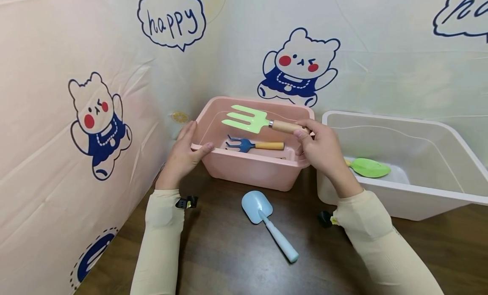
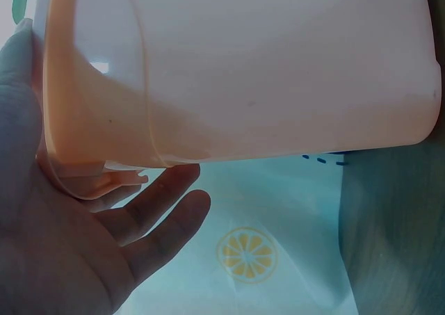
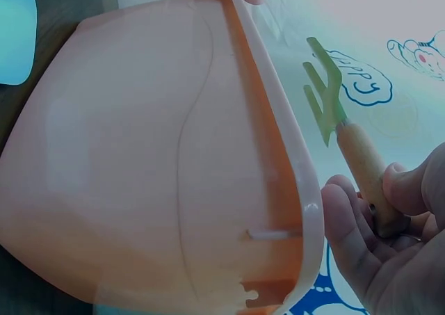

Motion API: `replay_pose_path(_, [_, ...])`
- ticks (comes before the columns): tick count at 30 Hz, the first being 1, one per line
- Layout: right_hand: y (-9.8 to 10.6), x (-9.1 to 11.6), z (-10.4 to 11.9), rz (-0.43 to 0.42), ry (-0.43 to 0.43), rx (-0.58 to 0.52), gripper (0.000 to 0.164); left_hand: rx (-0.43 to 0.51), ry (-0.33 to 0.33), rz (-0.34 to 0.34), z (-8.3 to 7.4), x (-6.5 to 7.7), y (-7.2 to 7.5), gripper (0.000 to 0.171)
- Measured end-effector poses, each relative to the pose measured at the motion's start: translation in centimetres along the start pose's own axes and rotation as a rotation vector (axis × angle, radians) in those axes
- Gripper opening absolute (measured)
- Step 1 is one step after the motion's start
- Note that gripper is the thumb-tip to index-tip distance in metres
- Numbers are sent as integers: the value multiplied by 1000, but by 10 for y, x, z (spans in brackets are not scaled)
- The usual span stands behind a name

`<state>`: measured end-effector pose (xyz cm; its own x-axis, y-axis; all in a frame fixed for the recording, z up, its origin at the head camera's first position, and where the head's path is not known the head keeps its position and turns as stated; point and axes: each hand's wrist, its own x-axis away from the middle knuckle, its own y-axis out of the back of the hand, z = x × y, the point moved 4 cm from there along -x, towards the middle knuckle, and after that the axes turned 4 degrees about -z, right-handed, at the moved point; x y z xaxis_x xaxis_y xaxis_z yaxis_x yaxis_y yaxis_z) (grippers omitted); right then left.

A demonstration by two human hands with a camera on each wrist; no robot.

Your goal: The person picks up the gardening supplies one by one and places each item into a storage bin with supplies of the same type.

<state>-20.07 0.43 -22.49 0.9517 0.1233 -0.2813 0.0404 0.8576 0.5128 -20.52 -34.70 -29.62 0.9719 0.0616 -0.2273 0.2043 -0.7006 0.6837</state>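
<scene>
My right hand (image 1: 324, 153) grips the wooden handle of a light-green three-pronged garden fork (image 1: 249, 120), thumb pressed on top. The fork lies roughly level over the pink plastic bin (image 1: 251, 171), prongs toward the left. At the bin's left end my left hand (image 1: 181, 157) holds the rim, thumb over the front edge; in the left wrist view its fingers (image 2: 163, 197) reach under the rim's lip. A blue clawed cultivator (image 1: 245, 145) with a yellowish handle rests on the bin's floor. In the right wrist view, fingers wrap the fork's handle (image 3: 363, 160) beside the rim.
A light-blue scoop (image 1: 257, 205) lies on the dark wooden table (image 1: 217, 252) in front of the pink bin. On the right stands a white bin (image 1: 411, 202) with a green leaf-shaped trowel (image 1: 370, 168) inside. Printed cloth (image 1: 236, 45) hangs behind and at left.
</scene>
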Motion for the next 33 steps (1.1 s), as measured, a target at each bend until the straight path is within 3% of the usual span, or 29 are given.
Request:
replay_pose_path(15, [-7,-10,0,-25,-21,2,25,-20,7,3,-1,-1,0,105])
replay_pose_path(33, [-17,-16,-2,35,-71,21,29,-3,-11,18,1,0,0,107])
